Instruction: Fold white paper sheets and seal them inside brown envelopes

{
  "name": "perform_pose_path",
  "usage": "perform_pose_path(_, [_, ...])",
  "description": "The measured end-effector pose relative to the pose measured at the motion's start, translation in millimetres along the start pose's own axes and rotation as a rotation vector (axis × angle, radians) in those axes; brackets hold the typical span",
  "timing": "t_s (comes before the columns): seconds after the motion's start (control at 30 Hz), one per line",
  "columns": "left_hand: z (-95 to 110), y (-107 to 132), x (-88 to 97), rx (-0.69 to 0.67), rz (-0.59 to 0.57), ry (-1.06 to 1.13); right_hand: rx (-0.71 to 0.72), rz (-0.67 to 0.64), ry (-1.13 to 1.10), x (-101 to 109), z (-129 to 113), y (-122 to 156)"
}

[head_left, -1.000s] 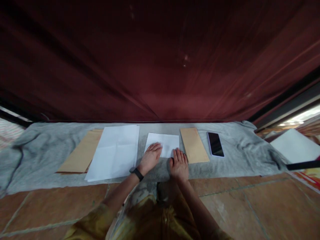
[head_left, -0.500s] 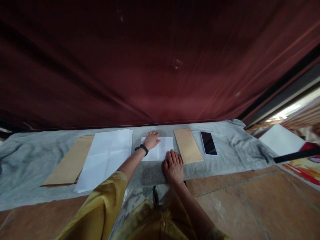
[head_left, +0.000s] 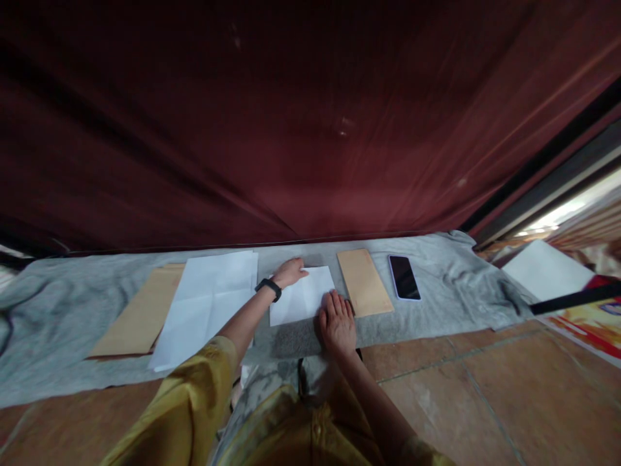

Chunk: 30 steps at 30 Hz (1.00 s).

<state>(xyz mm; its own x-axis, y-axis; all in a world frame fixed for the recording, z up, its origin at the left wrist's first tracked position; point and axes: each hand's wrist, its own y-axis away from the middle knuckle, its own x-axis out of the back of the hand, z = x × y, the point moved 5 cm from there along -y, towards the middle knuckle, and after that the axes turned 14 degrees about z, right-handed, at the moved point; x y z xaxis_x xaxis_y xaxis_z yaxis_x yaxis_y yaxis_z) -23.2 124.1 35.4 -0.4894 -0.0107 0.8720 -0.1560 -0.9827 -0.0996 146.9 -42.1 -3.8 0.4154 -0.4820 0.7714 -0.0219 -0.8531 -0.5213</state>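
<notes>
A small white folded sheet of paper (head_left: pixel 301 299) lies slightly turned on the grey cloth in front of me. At its far left edge, my left hand (head_left: pixel 290 272) has its fingers curled down and its thumb over the paper, gripping it; the fingertips are hidden. My right hand (head_left: pixel 338 323) rests flat, fingers stretched out, at the paper's near right corner. Just beyond the right fingers lies a brown envelope (head_left: pixel 365 281). To the left of my left hand is a stack of larger white sheets (head_left: pixel 213 294) with crease lines.
More brown envelopes (head_left: pixel 138 317) lie partly under the white sheets. A phone (head_left: pixel 404 278) with a dark screen is at the right on the grey cloth (head_left: pixel 451 285). A dark red curtain (head_left: pixel 310 129) hangs behind, and floor tiles (head_left: pixel 436 388) show in front.
My left hand has gone from lying spread on the small paper to curled at its far edge. The paper has turned, its left end coming toward me. My right hand stays put.
</notes>
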Motion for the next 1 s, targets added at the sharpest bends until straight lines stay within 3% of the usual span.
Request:
perform_pose_path(0.13, [-11, 10, 18.9, 0.102, 0.014, 0.218, -0.053, 0.078, -0.079, 0, 3, 4])
perform_pose_path(0.3, [-11, 30, 62.9, 0.156, 0.127, 0.464, -0.199, 0.060, -0.325, 0, 16, 7])
perform_pose_path(0.4, [-5, 45, 92.8, 0.227, 0.296, 0.727, -0.349, 0.007, -0.578, -2, 24, 2])
perform_pose_path(0.5, [3, 65, 114.3, 0.255, 0.537, 0.921, -0.594, -0.016, -0.889, -2, 25, -9])
perform_pose_path(0.6, [14, 88, 117.1, 0.225, 0.656, 1.001, -0.673, -0.039, -1.164, 6, 14, -31])
perform_pose_path(0.7, [24, 109, 106.9, 0.171, 0.613, 1.005, -0.611, -0.057, -1.279, 15, 3, -54])
perform_pose_path(0.8, [28, 128, 99.3, 0.088, 0.573, 0.965, -0.623, 0.007, -1.294, 19, 8, -66])
perform_pose_path(0.9, [24, 141, 96.9, 0.014, 0.538, 0.869, -0.619, 0.082, -1.273, 17, 20, -65])
perform_pose_path(1.0, [21, 147, 96.2, -0.019, 0.489, 0.835, -0.554, -0.006, -1.253, 10, 21, -59])
